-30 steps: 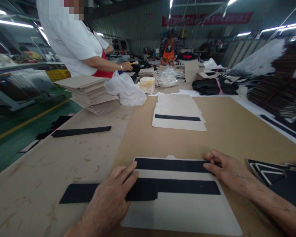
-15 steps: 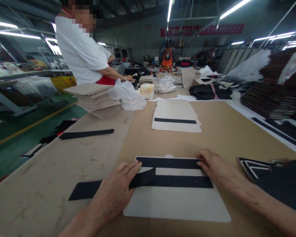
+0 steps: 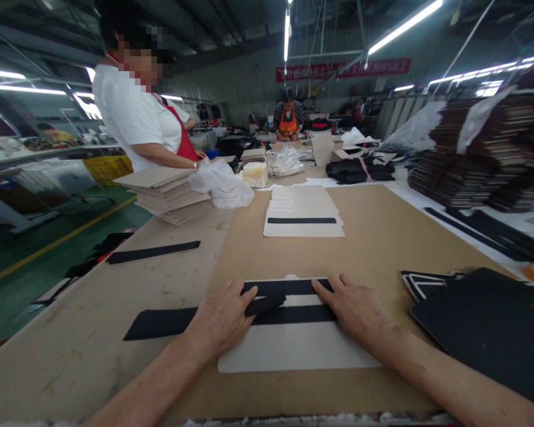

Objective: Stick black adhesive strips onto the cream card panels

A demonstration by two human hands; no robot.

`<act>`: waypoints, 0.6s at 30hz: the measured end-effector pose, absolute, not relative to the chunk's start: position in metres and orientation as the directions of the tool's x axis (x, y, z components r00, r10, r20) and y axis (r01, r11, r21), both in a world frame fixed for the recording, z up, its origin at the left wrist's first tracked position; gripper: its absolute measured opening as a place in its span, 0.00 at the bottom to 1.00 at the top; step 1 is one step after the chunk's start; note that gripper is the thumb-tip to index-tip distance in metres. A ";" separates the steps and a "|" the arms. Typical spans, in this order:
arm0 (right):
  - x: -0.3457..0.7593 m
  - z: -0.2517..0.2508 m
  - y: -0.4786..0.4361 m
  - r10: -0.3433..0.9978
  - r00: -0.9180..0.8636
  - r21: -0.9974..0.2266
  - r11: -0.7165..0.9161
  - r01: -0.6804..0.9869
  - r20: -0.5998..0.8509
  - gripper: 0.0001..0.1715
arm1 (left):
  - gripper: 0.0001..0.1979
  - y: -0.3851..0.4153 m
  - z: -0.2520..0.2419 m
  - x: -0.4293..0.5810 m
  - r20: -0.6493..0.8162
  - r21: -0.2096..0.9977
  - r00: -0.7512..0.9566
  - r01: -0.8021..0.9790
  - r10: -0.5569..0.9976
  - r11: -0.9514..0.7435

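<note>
A pale board [image 3: 298,350] with a small tab on its far edge lies in front of me. Along that edge runs a black strip [image 3: 289,287], and a second black strip [image 3: 293,315] lies across the board's middle. My left hand [image 3: 225,314] is closed around a loose black strip [image 3: 160,324], whose ends stick out on both sides of it. The thumb and fingertips of that hand touch the far strip's left end. My right hand [image 3: 356,305] rests with fingers apart on the far strip's right part, covering the right ends of both strips.
Farther back lie fanned pale boards [image 3: 302,201] with a black strip on top. Black panels [image 3: 485,320] are piled at right, a stack of grey boards [image 3: 164,193] at left. Another black strip [image 3: 153,252] lies at left. A co-worker [image 3: 137,118] stands beyond the stack.
My right hand has moved left along the far strip and its fingers have flattened onto it. My left hand stays near the strip's left end. The view has shifted slightly.
</note>
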State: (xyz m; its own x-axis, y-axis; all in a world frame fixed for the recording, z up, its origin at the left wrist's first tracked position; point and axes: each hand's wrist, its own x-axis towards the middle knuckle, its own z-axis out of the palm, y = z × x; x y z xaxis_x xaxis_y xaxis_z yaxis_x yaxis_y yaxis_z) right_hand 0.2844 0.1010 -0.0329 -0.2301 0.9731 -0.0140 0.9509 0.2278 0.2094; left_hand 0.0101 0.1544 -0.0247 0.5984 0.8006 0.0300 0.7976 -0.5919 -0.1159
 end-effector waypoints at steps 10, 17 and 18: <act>0.366 -0.050 0.080 0.988 -0.116 -0.063 0.123 0.990 0.105 0.31 | 0.32 0.141 -0.055 -0.038 0.180 0.123 0.582 0.786 0.793 -0.605; 0.332 -0.065 0.084 0.988 0.040 -0.566 0.054 0.823 0.152 0.30 | 0.27 0.148 -0.067 -0.050 0.284 0.132 0.609 0.740 0.741 -0.659; 0.327 -0.062 0.087 0.986 0.125 -0.649 -0.023 0.761 0.111 0.32 | 0.26 0.151 -0.070 -0.054 0.310 0.133 0.612 0.730 0.728 -0.671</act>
State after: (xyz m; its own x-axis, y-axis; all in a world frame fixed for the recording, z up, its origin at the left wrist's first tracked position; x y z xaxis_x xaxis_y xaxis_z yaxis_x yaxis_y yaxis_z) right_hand 0.3274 0.0872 -0.0621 0.1250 0.9859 0.1112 0.7608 -0.0233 -0.6485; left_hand -0.0538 0.1509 -0.0701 0.6118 0.7275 0.3105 0.7298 -0.6706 0.1333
